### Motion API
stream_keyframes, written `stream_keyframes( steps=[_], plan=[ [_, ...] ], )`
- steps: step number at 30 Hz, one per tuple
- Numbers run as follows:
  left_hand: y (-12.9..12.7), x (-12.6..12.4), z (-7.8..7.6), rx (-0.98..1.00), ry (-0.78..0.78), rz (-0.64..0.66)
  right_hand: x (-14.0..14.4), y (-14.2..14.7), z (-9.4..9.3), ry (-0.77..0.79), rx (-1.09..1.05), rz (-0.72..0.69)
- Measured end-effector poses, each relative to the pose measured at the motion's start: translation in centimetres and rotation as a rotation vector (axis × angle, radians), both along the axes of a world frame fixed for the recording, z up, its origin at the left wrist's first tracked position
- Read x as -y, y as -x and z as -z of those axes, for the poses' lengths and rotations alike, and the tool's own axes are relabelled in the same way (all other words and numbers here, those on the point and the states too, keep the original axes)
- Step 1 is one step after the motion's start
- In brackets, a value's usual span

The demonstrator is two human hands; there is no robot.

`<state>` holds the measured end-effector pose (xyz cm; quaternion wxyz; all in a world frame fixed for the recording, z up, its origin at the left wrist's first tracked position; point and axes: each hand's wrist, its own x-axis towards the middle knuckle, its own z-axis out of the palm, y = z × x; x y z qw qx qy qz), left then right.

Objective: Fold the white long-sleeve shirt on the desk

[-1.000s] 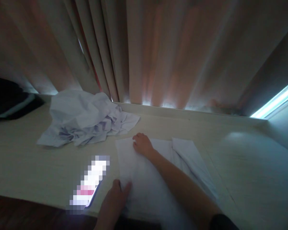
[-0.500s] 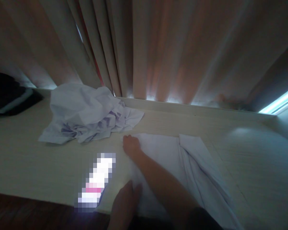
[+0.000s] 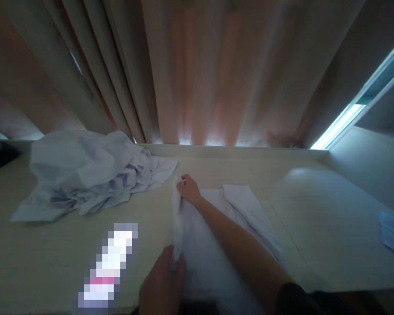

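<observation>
The white cloth (image 3: 213, 245) lies flat on the table (image 3: 318, 218) at the middle of its near edge. The right hand (image 3: 188, 189) has its fingers closed on the cloth's far left corner. The left hand (image 3: 162, 284) pinches the near left corner at the table's near edge. A crumpled cloth (image 3: 85, 173) sits toward the far left, against the curtain (image 3: 197, 74). A lit blurred object (image 3: 107, 267) lies left of the left hand.

Folded cloth (image 3: 213, 245) on table (image 3: 315, 227), crumpled cloth pile (image 3: 85, 173) left, curtain (image 3: 216, 74) behind
</observation>
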<state>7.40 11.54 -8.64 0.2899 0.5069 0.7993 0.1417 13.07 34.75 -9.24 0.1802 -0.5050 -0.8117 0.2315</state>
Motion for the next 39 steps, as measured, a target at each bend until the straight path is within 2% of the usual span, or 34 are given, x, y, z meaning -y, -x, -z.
stream_keyframes(
  steps=[4, 8, 13, 17, 23, 29, 33, 36, 39],
  plan=[
    [-2.9, -0.3, -0.9, -0.007, -0.118, 0.1, -1.4, -4.7, -0.4, 0.032, -0.089, 0.083],
    [-5.7, -1.0, -0.9, -0.014, -0.162, 0.233, -2.5, -9.3, 0.1, 0.051, -0.113, 0.214],
    [-8.8, -1.3, 0.7, -0.031, -0.15, 0.372, -2.9, -14.1, 1.3, 0.047, -0.073, 0.35],
    [-10.4, -1.3, 2.5, -0.047, -0.147, 0.453, -2.7, -16.6, 2.3, 0.06, -0.021, 0.387],
    [-10.9, -1.0, 5.0, -0.08, -0.206, 0.569, -3.0, -17.9, 3.1, 0.071, 0.094, 0.381],
    [-11.1, -0.6, 6.9, -0.106, -0.328, 0.695, -3.3, -18.2, 3.4, 0.008, 0.22, 0.335],
    [-10.0, -1.4, 8.0, -0.163, -0.428, 0.682, -2.1, -18.5, 2.8, -0.106, 0.302, 0.318],
    [-9.0, -2.0, 9.2, -0.214, -0.476, 0.654, -0.7, -17.9, 2.2, -0.237, 0.337, 0.217],
    [-8.4, -1.8, 10.8, -0.251, -0.47, 0.664, 0.7, -16.0, 2.3, -0.325, 0.353, 0.025]
  ],
)
